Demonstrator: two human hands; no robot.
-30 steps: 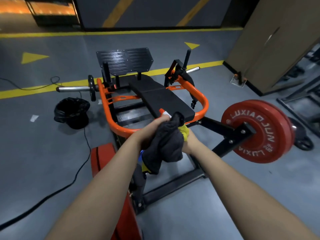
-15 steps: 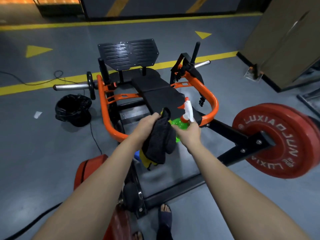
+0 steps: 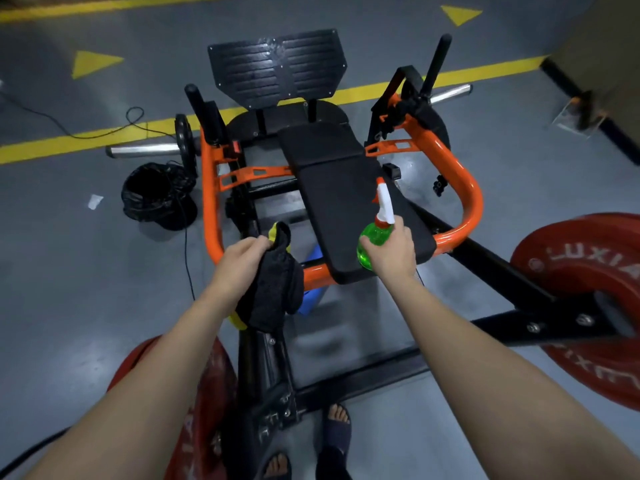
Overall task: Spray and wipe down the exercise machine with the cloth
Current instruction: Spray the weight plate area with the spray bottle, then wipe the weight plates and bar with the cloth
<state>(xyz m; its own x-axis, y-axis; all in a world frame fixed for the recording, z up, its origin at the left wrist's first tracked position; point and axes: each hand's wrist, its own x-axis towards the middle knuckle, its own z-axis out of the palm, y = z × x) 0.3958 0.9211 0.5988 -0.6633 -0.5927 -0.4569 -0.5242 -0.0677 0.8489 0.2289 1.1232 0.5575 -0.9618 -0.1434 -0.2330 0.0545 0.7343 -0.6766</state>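
Exercise machine (image 3: pixel 471 199): a low orange tube frame standing on the grey floor (image 3: pixel 69 289), with a black pad (image 3: pixel 341 206) down its middle.
Left grip (image 3: pixel 242 261): fingers curled round the upper part of the cloth (image 3: pixel 278 289), holding it bunched.
Cloth, position: it hangs limp below the left grip, just left of the pad's near end and in front of the frame's near bend. It appears clear of the pad.
Cloth, handling (judged): soft, light and shapeless, so it will fold wherever it is pressed. It is best taken as a wad in the palm, so that a flat face meets the surface.
Right grip (image 3: pixel 393 252): closed round the spray bottle (image 3: pixel 374 242) at its shoulder. Whether a finger rests on the trigger cannot be told.
Spray bottle, position: it is held over the near right part of the pad. The green body sits left of and partly inside the right grip. The white head and orange nozzle rise above the grip, pointing away along the pad.
Spray bottle, handling (judged): light, rigid plastic, probably slick if wet. The neck is the secure hold and leaves a finger free for the trigger.
Pad, handling (judged): smooth, slightly yielding upholstery that should wipe easily.
Step in hand (judged): spraying the pad, with the wipe not yet begun.
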